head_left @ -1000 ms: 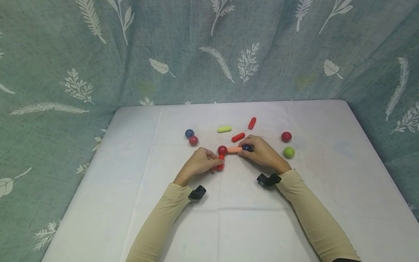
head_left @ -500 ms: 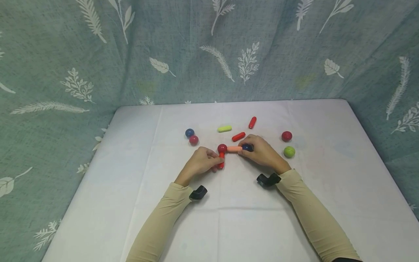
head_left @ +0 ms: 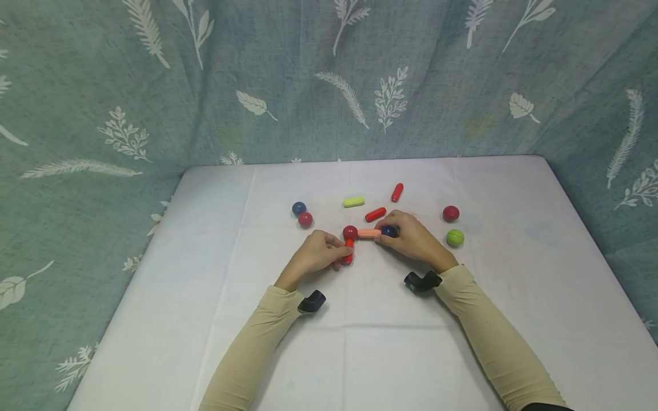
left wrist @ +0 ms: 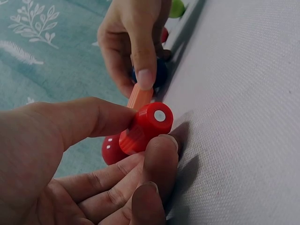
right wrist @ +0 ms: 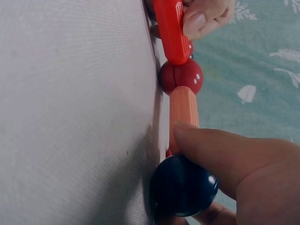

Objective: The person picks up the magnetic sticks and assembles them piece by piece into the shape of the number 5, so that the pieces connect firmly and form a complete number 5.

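Note:
My left hand (head_left: 320, 251) pinches a red rod (left wrist: 146, 127) between thumb and fingers. A pale round disc shows in the rod's free end in the left wrist view. The rod's other end touches a dark red ball (head_left: 350, 232). From that ball an orange rod (head_left: 368, 233) runs right to a dark blue ball (right wrist: 183, 186), so the pieces make a corner. My right hand (head_left: 408, 237) grips the orange rod beside the blue ball, with its thumb on the rod. Its other fingers are partly hidden behind the blue ball in the right wrist view.
Beyond the hands lie a yellow-green rod (head_left: 353, 202) and two red rods, one nearer (head_left: 375, 214) and one farther (head_left: 397, 192). A blue ball (head_left: 299, 208) and a red ball (head_left: 305, 220) touch at left. At right are a red ball (head_left: 450, 214) and a green ball (head_left: 454, 238).

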{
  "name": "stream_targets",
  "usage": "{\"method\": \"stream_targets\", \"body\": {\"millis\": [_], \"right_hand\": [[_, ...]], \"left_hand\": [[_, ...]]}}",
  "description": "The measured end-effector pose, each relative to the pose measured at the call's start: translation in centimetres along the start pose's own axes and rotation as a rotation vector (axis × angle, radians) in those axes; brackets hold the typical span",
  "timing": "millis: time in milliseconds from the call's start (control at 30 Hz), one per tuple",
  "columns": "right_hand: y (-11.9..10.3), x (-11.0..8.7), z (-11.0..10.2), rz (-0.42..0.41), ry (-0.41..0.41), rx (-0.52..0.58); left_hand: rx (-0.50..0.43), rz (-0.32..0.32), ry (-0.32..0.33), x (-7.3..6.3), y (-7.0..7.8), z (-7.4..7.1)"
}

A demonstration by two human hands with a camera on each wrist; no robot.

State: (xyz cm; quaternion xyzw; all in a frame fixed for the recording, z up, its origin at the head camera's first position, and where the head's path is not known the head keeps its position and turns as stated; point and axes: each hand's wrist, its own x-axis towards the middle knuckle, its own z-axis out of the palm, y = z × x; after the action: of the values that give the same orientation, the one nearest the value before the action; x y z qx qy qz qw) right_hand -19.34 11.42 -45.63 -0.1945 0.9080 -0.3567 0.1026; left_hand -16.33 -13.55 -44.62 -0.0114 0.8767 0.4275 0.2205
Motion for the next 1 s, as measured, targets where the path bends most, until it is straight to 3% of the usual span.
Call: {"method": "stream_targets", "body": {"millis": [567, 1000], "right_hand": [[-0.4, -0.3, -1.3, 0.032, -0.005, -0.001], [-0.4, -2.0, -5.8, 0.031, 0.180, -0.001]], "left_hand": [[-0.019, 0.016, -0.017, 0.1, -0.2, -0.2], [-0.006, 0.016, -0.025, 0.3, -0.4, -0.2]]}}
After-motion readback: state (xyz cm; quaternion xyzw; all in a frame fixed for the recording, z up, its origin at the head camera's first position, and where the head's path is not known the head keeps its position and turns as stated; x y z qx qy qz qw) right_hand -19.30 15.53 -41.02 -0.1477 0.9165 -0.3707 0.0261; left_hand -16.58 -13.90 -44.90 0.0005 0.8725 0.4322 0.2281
